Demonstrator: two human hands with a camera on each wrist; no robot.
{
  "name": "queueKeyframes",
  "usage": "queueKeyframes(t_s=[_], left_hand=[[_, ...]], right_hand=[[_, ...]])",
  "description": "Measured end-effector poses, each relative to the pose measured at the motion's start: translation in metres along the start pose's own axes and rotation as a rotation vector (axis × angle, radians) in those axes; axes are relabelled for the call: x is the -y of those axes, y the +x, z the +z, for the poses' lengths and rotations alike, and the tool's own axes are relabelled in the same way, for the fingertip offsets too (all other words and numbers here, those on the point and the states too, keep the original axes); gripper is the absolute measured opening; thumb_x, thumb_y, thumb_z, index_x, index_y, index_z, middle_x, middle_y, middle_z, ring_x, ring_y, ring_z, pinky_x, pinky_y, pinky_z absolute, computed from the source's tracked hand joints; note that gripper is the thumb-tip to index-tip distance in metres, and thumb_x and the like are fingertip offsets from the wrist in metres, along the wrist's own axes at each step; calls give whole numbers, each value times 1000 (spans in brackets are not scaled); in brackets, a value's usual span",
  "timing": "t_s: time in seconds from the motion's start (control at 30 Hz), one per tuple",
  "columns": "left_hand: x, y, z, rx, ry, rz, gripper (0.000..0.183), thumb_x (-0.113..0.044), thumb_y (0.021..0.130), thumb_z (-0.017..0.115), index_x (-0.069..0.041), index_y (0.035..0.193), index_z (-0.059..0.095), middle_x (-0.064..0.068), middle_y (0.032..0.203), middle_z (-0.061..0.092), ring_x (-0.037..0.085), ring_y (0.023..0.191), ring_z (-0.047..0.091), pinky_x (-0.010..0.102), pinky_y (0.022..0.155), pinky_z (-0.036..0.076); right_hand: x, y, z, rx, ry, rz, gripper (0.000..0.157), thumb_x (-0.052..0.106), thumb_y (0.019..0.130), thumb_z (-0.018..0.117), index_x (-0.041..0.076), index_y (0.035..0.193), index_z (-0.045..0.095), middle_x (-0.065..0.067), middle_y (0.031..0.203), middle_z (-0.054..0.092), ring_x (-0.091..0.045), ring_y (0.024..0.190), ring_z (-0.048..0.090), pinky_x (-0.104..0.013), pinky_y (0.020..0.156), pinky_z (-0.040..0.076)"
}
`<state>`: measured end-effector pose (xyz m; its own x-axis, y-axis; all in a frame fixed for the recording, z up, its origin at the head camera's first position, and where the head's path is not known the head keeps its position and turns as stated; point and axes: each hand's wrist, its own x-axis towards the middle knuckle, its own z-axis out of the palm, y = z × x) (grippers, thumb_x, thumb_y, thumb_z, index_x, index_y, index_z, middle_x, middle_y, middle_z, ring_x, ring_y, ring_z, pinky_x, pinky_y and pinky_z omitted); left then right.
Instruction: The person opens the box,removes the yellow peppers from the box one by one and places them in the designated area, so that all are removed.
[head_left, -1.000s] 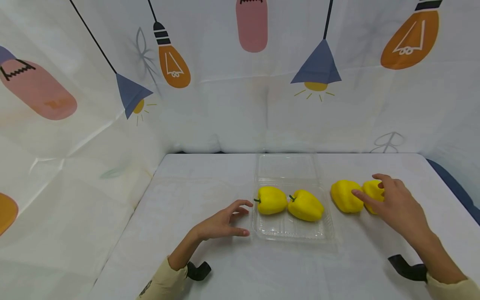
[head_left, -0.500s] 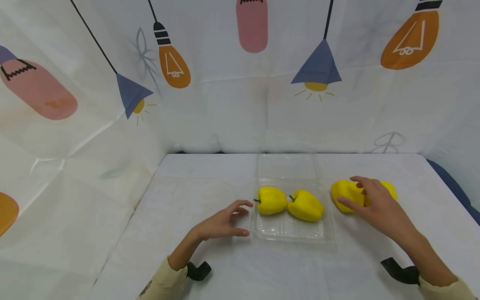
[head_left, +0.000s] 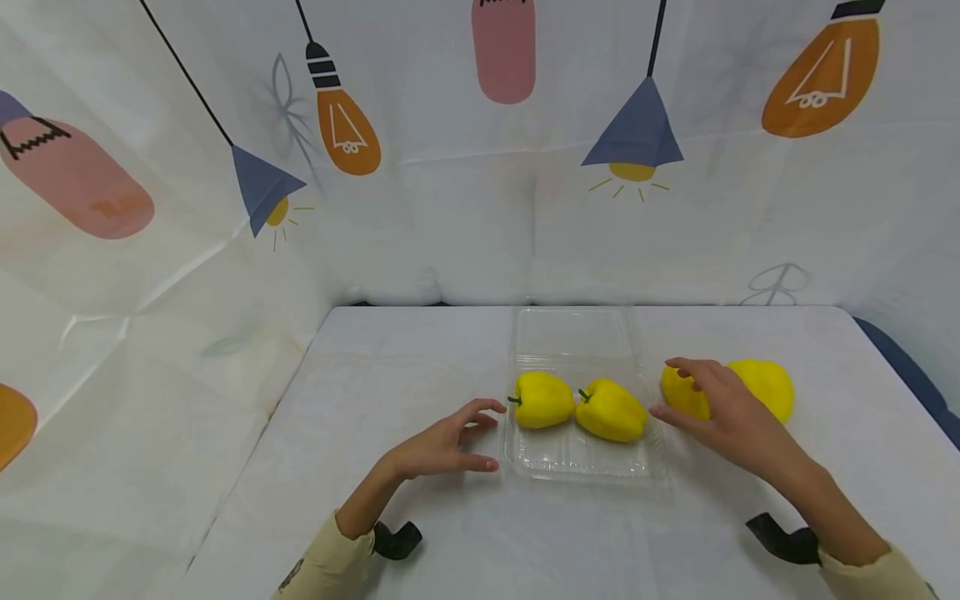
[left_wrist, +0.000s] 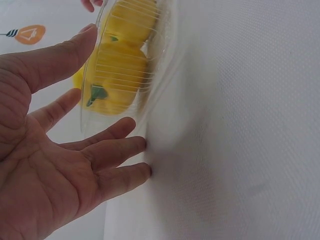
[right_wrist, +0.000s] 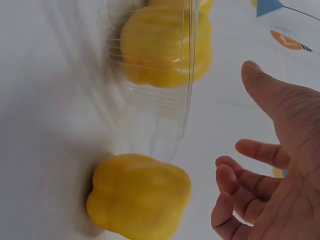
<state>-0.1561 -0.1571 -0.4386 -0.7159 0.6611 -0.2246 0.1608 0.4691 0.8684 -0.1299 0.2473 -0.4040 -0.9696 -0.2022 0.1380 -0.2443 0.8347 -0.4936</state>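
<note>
Two yellow bell peppers (head_left: 543, 400) with green stems lie side by side in a clear plastic clamshell container (head_left: 577, 468), its lid folded back. Left of the container, my left hand (head_left: 450, 446) rests with fingers spread near its side wall; contact cannot be made out. My right hand (head_left: 727, 425) hovers over the near side of two more bell peppers (head_left: 768, 387) on the table, holding nothing. It partly hides the nearer-left one in the head view. In the right wrist view, one loose bell pepper (right_wrist: 137, 197) sits beside the container, apart from the loosely bent fingers.
A white-covered table (head_left: 360, 367) holds everything. Behind and to the left hangs a white sheet (head_left: 442, 225) printed with lamps and bulbs. Black curved pieces (head_left: 397, 542) stick out at both wrists.
My right hand has moved left, from above the right-hand loose pepper to the left-hand one, close to the container's right edge. The left hand and all the peppers have stayed put.
</note>
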Motion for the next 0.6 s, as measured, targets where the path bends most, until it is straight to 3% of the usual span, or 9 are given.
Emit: queueKeyframes(t_s=[0.33,0.6], left_hand=[[1,1,-1,7,-12,-1,68,-36,82,73,-40,136,32,0,143,38,22,132,39,45,108,32],[1,1,-1,10,-29,1,68,-35,81,74,-40,135,33,-3,142,38,21,132,39,44,108,32]], right_hand=[[4,4,11,-33,-34,-135,72,55,80,67,8,131,49,-15,127,51,-35,112,46,-58,89,39],[9,7,16,24,-45,-132,76,61,78,65,11,133,48,-13,127,53,-33,112,46,-56,91,39]])
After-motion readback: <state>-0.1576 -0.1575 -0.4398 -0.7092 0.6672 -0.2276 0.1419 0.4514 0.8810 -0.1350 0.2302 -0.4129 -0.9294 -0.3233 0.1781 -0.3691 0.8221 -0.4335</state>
